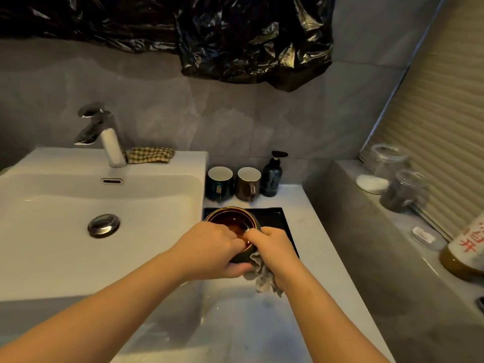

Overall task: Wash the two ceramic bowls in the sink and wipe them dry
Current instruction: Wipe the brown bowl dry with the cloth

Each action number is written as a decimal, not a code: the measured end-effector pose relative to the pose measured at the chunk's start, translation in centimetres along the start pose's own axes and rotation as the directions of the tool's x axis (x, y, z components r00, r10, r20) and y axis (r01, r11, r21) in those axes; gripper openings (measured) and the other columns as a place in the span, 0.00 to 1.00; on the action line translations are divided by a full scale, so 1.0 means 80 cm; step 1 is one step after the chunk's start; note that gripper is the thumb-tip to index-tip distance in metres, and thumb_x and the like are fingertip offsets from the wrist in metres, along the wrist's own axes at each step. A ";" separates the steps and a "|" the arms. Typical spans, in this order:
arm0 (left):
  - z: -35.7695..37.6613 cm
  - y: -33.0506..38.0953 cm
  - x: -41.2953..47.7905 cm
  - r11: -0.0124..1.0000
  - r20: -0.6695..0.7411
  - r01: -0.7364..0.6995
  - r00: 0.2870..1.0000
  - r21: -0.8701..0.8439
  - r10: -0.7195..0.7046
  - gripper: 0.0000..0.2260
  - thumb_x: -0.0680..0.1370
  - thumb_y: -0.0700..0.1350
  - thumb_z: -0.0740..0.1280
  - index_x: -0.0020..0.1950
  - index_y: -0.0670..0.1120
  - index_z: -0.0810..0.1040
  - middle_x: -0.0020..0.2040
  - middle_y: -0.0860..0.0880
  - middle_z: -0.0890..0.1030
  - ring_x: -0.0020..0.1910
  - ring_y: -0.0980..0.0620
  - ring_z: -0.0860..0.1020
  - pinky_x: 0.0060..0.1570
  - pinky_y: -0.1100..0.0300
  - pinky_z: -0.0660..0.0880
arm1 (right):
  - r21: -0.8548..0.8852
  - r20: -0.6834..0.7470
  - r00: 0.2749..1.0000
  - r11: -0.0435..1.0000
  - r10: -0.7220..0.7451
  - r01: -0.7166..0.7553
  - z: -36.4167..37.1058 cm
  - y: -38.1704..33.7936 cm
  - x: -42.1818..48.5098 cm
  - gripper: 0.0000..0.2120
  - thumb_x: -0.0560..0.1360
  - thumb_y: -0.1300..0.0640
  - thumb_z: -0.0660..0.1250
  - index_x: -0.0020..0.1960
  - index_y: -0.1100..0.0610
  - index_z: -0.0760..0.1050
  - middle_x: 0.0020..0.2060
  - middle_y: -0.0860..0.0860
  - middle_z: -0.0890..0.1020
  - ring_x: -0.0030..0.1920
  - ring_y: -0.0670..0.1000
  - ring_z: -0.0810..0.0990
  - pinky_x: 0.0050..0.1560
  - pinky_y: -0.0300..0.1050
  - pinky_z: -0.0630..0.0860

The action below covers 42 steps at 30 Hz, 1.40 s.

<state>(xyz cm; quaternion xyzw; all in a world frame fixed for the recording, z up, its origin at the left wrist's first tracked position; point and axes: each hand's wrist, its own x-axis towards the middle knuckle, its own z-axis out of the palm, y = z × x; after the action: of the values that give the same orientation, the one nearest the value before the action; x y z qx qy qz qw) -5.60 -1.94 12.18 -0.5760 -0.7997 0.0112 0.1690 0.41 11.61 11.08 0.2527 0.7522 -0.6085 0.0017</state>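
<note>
Drying stage, washing apparently done: your left hand (209, 247) grips one bowl (230, 221) while your right hand (272, 250) clutches the cloth (262, 276) against it; second bowl not seen.

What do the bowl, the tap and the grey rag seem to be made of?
Bowl: probably glazed ceramic; the brown inside is glossy and shows reflections.
Tap: polished metal, perhaps chrome-plated; it shines like a mirror.
Rag: soft cloth, matte grey; it hangs in limp folds.

The left hand (212, 247) and right hand (273, 248) hide the bowl's (230, 218) near wall and much of the cloth (262, 275); the bottle (466, 248) at four o'clock is cut off.
</note>
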 end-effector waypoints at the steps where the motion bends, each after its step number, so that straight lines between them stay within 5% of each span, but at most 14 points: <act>1: 0.007 0.002 0.004 1.000 -0.068 -0.012 0.998 -0.006 0.012 0.21 0.74 0.61 0.55 0.31 0.50 0.75 0.26 0.54 0.76 0.26 0.55 0.75 0.24 0.64 0.64 | -0.008 -0.013 1.000 1.000 -0.001 0.001 -0.008 0.004 0.002 0.16 0.62 0.49 0.65 0.40 0.61 0.78 0.33 0.55 0.76 0.36 0.53 0.75 0.39 0.49 0.71; 3: 0.023 0.005 0.011 0.997 -0.233 0.008 0.972 -0.075 -0.025 0.23 0.78 0.59 0.52 0.30 0.50 0.75 0.27 0.54 0.75 0.27 0.55 0.73 0.28 0.64 0.68 | -0.017 -0.035 0.999 1.000 0.006 -0.006 -0.026 0.012 0.005 0.09 0.68 0.52 0.65 0.37 0.58 0.76 0.33 0.54 0.77 0.38 0.52 0.75 0.40 0.48 0.71; 6: 0.033 0.024 0.024 0.901 -0.317 0.285 0.865 -0.328 -0.389 0.18 0.80 0.54 0.53 0.41 0.48 0.79 0.40 0.53 0.78 0.43 0.51 0.75 0.45 0.56 0.71 | 0.019 -0.055 0.998 1.000 0.023 -0.021 -0.055 0.029 0.011 0.08 0.73 0.54 0.64 0.38 0.56 0.76 0.37 0.54 0.79 0.42 0.51 0.77 0.43 0.44 0.73; 9: 0.043 0.046 0.042 0.413 0.109 0.587 0.655 -0.696 -0.747 0.11 0.77 0.49 0.62 0.60 0.51 0.72 0.54 0.54 0.74 0.53 0.53 0.75 0.54 0.54 0.75 | 0.042 -0.072 0.997 0.998 0.041 -0.038 -0.079 0.043 0.017 0.08 0.75 0.54 0.64 0.41 0.57 0.77 0.39 0.54 0.80 0.43 0.50 0.77 0.41 0.41 0.73; 11: 0.045 0.061 0.056 -0.023 0.460 0.630 0.541 -0.776 -0.704 0.12 0.78 0.50 0.61 0.61 0.54 0.68 0.53 0.50 0.78 0.44 0.51 0.81 0.42 0.53 0.81 | 0.036 -0.077 0.996 0.998 0.046 -0.043 -0.091 0.051 0.022 0.09 0.75 0.52 0.64 0.43 0.58 0.77 0.40 0.53 0.81 0.44 0.51 0.78 0.43 0.43 0.75; 12: 0.046 0.066 0.063 -0.136 0.545 0.639 0.503 -0.757 -0.671 0.10 0.79 0.50 0.60 0.60 0.54 0.68 0.51 0.48 0.79 0.39 0.50 0.82 0.36 0.55 0.81 | 0.023 -0.077 0.996 0.999 0.044 -0.042 -0.096 0.055 0.026 0.10 0.75 0.50 0.65 0.44 0.57 0.78 0.40 0.53 0.81 0.45 0.51 0.79 0.45 0.45 0.76; 16: 0.065 0.075 0.085 -0.363 0.684 0.656 0.331 -0.662 -0.650 0.08 0.79 0.47 0.61 0.59 0.51 0.70 0.50 0.44 0.79 0.35 0.46 0.83 0.30 0.58 0.80 | -0.207 -0.139 0.989 0.978 -0.045 0.015 -0.112 0.069 0.041 0.14 0.76 0.42 0.60 0.53 0.51 0.76 0.46 0.48 0.81 0.46 0.48 0.79 0.45 0.45 0.78; 20: 0.083 0.077 0.104 -0.456 0.709 0.634 0.217 -0.625 -0.672 0.07 0.79 0.44 0.62 0.57 0.49 0.70 0.53 0.43 0.77 0.39 0.43 0.82 0.32 0.54 0.81 | -0.467 -0.152 0.980 0.883 -0.125 0.041 -0.126 0.073 0.053 0.19 0.76 0.38 0.58 0.63 0.47 0.68 0.47 0.46 0.76 0.39 0.44 0.75 0.36 0.39 0.72; 24: 0.101 0.071 0.122 -0.493 0.706 0.606 0.168 -0.625 -0.688 0.07 0.79 0.44 0.62 0.56 0.48 0.70 0.49 0.46 0.74 0.41 0.43 0.80 0.35 0.50 0.82 | -0.466 -0.065 0.984 0.877 -0.168 0.119 -0.135 0.076 0.076 0.24 0.76 0.39 0.59 0.70 0.41 0.59 0.50 0.47 0.77 0.48 0.48 0.76 0.42 0.43 0.72; 29: 0.124 0.058 0.130 -0.498 0.689 0.610 0.112 -0.617 -0.717 0.08 0.78 0.44 0.63 0.56 0.47 0.70 0.51 0.45 0.74 0.39 0.45 0.80 0.33 0.52 0.81 | -0.685 0.250 0.944 0.650 -0.215 0.329 -0.136 0.089 0.098 0.21 0.75 0.41 0.61 0.67 0.38 0.64 0.60 0.47 0.72 0.56 0.48 0.75 0.51 0.42 0.74; 35: 0.134 0.048 0.135 -0.417 0.691 0.662 0.216 -0.623 -0.690 0.07 0.79 0.47 0.61 0.57 0.53 0.68 0.47 0.45 0.79 0.39 0.46 0.83 0.35 0.54 0.82 | -0.781 0.258 0.945 0.532 -0.202 0.327 -0.137 0.097 0.125 0.18 0.76 0.41 0.61 0.64 0.45 0.68 0.62 0.48 0.69 0.55 0.51 0.76 0.51 0.43 0.75; 36: 0.135 0.045 0.132 -0.315 0.641 0.711 0.244 -0.629 -0.728 0.07 0.80 0.47 0.59 0.58 0.54 0.68 0.47 0.46 0.80 0.41 0.48 0.83 0.37 0.54 0.81 | -0.779 0.259 0.945 0.535 -0.199 0.326 -0.136 0.100 0.128 0.18 0.76 0.42 0.61 0.64 0.45 0.67 0.63 0.48 0.67 0.55 0.51 0.76 0.51 0.43 0.74; 39: 0.143 0.039 0.120 0.277 0.317 0.886 0.402 -0.372 -0.859 0.12 0.80 0.47 0.57 0.62 0.52 0.74 0.53 0.50 0.81 0.51 0.51 0.78 0.46 0.57 0.76 | -0.773 0.244 0.949 0.551 -0.200 0.315 -0.129 0.109 0.135 0.18 0.76 0.42 0.61 0.64 0.46 0.67 0.64 0.48 0.66 0.56 0.51 0.75 0.51 0.43 0.74; 42: 0.156 0.043 0.113 0.524 0.126 0.831 0.550 -0.189 -0.826 0.14 0.77 0.45 0.62 0.63 0.49 0.75 0.57 0.50 0.80 0.56 0.48 0.76 0.53 0.54 0.72 | -0.778 0.225 0.956 0.557 -0.186 0.292 -0.117 0.115 0.139 0.18 0.76 0.42 0.61 0.64 0.46 0.67 0.63 0.48 0.67 0.55 0.51 0.76 0.51 0.43 0.73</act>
<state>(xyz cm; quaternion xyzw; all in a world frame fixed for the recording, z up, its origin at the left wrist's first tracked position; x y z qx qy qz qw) -8.54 9.80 2.01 -0.1424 -0.9743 -0.1556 0.0792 -2.96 25.59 1.63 0.0841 0.9707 -0.2116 0.0767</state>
